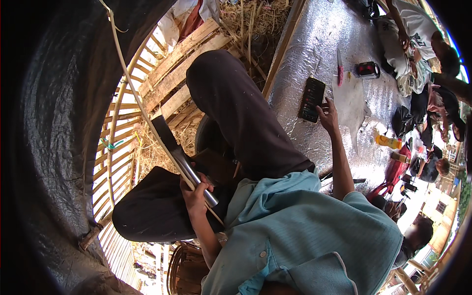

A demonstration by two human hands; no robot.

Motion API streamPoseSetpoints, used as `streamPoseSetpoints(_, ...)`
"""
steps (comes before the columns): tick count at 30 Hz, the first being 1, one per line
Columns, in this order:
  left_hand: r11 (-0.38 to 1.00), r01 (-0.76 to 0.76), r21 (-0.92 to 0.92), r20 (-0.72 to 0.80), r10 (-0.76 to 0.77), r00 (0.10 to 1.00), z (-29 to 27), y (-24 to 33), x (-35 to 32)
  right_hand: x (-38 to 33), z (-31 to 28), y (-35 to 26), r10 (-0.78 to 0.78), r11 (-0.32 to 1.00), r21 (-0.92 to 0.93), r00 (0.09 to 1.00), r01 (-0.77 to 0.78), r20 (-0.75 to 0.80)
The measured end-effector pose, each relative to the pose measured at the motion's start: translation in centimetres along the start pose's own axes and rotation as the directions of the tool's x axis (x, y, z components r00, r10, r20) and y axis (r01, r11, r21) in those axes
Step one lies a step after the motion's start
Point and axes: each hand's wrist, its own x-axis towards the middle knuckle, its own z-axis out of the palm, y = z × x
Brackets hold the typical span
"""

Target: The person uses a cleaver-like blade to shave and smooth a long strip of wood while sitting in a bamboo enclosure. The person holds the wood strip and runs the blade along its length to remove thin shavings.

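My left hand (195, 191) is closed around the shiny tube handle of a machete (169, 135), whose broad dark blade points up and away to the left. A long thin bamboo strip (140, 101) runs alongside the handle and passes through the same grip. On the silver sheet (290, 110), my right hand (328, 116) reaches out with its fingers apart, its fingertips at the edge of a black phone (311, 100) with a lit screen. Whether they touch the phone I cannot tell. Nothing is held in that hand.
A knife with a red handle (340, 73) and a small black device (368, 70) lie beyond the phone. A yellow bottle (388, 142) lies to the right, near several seated people. Wooden slats (182, 69) and straw (260, 19) are at the far left.
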Motion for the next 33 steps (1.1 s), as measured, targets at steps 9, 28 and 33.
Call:
streamPoseSetpoints(9, 1.0, 0.002, -0.012, -0.006, -0.002, 1.0, 0.1, 0.0, 0.0, 0.4, -0.5, 0.5, 0.002, 0.999, -0.043, 0.994, 0.003, 0.113)
streamPoseSetpoints(28, 1.0, 0.018, -0.01, -0.005, -0.018, 1.0, 0.2, 0.2, 0.0, 1.0, 1.1, -2.1, 0.258, 0.95, -0.171, 0.966, -0.26, -0.034)
streamPoseSetpoints(33, 1.0, 0.019, -0.014, -0.003, -0.019, 1.0, 0.1, 0.2, 0.0, 0.1, 2.6, -7.4, 0.324, 0.81, -0.46, 0.931, -0.364, -0.166)
